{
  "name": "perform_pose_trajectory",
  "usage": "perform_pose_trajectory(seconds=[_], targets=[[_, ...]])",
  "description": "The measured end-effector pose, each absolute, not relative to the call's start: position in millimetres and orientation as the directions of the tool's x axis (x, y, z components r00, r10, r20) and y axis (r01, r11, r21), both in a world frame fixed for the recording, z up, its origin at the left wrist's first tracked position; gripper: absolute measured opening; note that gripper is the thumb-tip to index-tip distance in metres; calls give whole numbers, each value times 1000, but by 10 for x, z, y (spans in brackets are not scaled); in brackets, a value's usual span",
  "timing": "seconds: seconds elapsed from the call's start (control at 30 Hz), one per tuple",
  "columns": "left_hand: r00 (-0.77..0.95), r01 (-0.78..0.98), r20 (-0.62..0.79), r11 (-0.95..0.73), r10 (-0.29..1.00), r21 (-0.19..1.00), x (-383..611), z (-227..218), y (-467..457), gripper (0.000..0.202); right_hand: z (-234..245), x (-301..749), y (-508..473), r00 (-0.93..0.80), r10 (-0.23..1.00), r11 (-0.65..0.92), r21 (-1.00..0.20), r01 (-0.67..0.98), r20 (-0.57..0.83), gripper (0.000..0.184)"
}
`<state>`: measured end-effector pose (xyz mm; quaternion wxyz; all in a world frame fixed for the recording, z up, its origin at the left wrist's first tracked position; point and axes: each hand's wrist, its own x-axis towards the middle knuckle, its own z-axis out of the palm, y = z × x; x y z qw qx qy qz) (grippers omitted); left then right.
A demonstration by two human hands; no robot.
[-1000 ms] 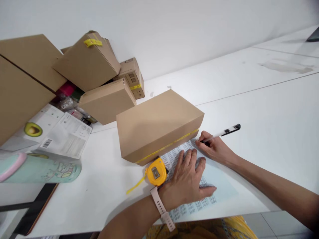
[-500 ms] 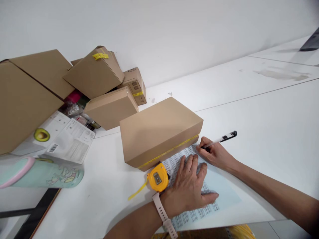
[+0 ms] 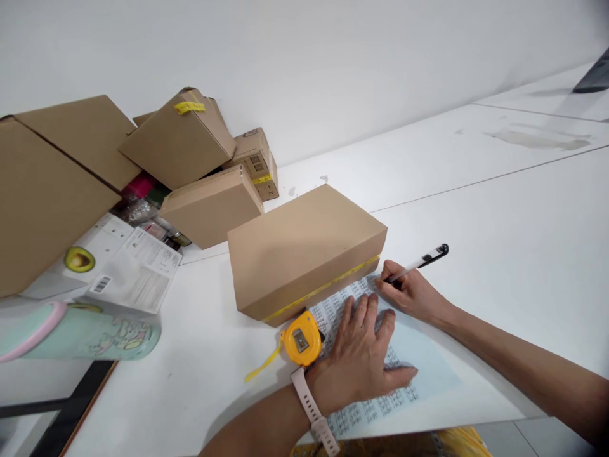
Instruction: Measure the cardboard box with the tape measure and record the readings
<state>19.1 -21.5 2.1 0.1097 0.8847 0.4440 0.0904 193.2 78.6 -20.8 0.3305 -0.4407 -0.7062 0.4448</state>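
My right hand [image 3: 410, 293] grips a pen [image 3: 423, 259] with a clear barrel and black cap end, its tip side down at the top edge of a pale blue sheet of paper [image 3: 423, 362]. Rows of handwriting cover much of that sheet. My left hand [image 3: 364, 349] lies flat on the paper, fingers spread, hiding part of the writing. Just left of it sits an orange tape measure [image 3: 303, 339] with a yellow strap. Behind both hands rests a closed cardboard box [image 3: 304, 254] with yellow tape along its side, touching or overlapping the sheet's upper edge.
Several cardboard boxes [image 3: 181, 143] are piled at the back left against the wall. A white carton with an avocado picture [image 3: 128, 266] and a mint-green bottle [image 3: 118, 333] stand at the left. A dark object [image 3: 592, 76] is at the far right. The table's front edge runs below my hands.
The pen's upper end has tilted slightly to the left and up. My left hand, the box and the tape measure keep their places; the view shifts very slightly.
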Motion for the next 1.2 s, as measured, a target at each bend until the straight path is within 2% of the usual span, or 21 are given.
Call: perform_pose_trajectory(seconds=[0.2,0.83,1.2], targets=[[598,762,56,-589,800,270,183,46,-208,79,-207,1932,792,-349,935,196,-920,338,71,21],[600,762,33,-584,799,279,181,99,-219,80,-232,1936,809,-384,921,208,-921,330,71,19],[592,761,57,-581,804,288,183,30,-220,79,-188,1946,793,-345,936,204,-911,359,74,17]])
